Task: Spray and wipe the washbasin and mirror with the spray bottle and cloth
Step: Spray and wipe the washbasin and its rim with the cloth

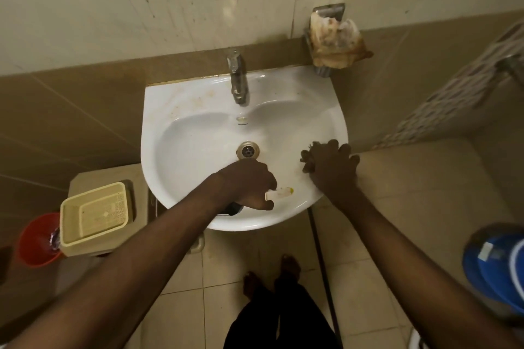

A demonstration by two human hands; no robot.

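- A left hand curls closed around a pale spray bottle low in the white washbasin, its long axis level, yellowish tip pointing right.
- A right hand presses a dark cloth, mostly hidden, against the basin's right inner wall, fingers bunched together.
- The tap stands behind.

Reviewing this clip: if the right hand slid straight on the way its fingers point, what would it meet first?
Probably the washbasin's raised right rim, then the tiled wall. The right hand presses something dark against the bowl's right slope, fingers pointing up-left; depth is unclear.
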